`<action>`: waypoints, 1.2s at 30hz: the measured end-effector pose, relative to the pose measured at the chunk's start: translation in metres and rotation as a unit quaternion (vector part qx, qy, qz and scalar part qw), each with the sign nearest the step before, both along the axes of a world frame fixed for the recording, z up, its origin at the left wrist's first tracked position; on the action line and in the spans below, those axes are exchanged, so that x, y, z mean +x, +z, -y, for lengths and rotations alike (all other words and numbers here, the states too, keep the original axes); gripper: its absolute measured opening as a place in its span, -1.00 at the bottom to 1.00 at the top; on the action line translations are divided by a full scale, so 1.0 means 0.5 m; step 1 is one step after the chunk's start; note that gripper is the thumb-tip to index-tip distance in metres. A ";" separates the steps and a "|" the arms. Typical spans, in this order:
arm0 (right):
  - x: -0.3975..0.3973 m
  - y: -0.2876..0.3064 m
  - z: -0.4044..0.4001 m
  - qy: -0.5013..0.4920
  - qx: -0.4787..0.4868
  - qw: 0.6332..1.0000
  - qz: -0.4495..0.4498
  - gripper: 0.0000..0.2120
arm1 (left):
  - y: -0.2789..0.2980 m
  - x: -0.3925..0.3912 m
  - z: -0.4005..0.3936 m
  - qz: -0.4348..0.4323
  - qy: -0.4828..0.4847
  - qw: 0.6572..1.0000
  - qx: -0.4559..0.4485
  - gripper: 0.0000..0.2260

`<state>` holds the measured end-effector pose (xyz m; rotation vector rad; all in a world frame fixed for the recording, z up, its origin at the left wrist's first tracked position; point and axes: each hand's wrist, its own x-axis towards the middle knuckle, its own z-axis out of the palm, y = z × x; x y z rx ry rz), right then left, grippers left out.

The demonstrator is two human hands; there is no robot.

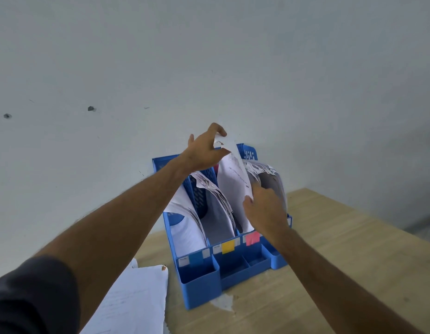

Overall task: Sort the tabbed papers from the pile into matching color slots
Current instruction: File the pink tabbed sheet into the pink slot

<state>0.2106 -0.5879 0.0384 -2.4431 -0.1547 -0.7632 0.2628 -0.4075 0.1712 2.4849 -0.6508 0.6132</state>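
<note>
A blue file organizer (pixel 199 283) stands on the wooden table against the wall, its slots marked by a blue label (pixel 196 258), a yellow label (pixel 228 247) and a pink label (pixel 252 238). Papers fill the slots. My left hand (pixel 204 151) pinches the top corner of a white sheet (pixel 234 182) that stands in the pink-labelled slot. My right hand (pixel 265 208) holds the sheet's lower right edge, fingers curled at it. The pile of papers (pixel 134 300) lies flat at the table's front left, an orange tab at its top corner.
A grey wall rises right behind the organizer. The wooden table (pixel 329 261) runs to the right and toward me. A pale chipped patch (pixel 223 302) marks the tabletop just in front of the organizer.
</note>
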 end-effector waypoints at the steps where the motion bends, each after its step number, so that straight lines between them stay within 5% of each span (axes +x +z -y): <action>1: 0.003 -0.006 -0.002 0.000 -0.008 1.000 -0.004 -0.71 | -0.006 0.002 -0.001 -0.017 0.009 1.000 0.009 -0.69; 8: -0.004 -0.029 0.009 0.009 0.071 0.996 0.052 -0.76 | -0.034 0.010 -0.014 0.008 0.134 0.971 0.197 -0.54; 14: 0.000 -0.058 0.028 -0.066 -0.017 0.997 -0.035 -0.79 | -0.039 0.004 0.035 0.137 0.171 0.944 0.246 -0.55; 20: 0.001 -0.059 0.034 -0.060 0.027 0.998 0.013 -0.75 | -0.037 0.009 0.025 0.088 0.176 0.920 0.339 -0.62; 27: 0.014 -0.068 0.037 -0.063 0.109 0.991 0.047 -0.65 | -0.033 -0.002 0.014 0.006 0.111 0.967 0.229 -0.66; 32: 0.013 -0.078 0.025 -0.005 0.085 0.994 0.072 -0.85 | -0.038 -0.027 -0.013 -0.029 0.058 0.983 0.169 -0.75; 36: -0.021 -0.064 -0.016 0.060 0.132 0.978 0.148 -0.81 | -0.046 -0.071 -0.055 -0.013 0.015 0.996 0.086 -0.75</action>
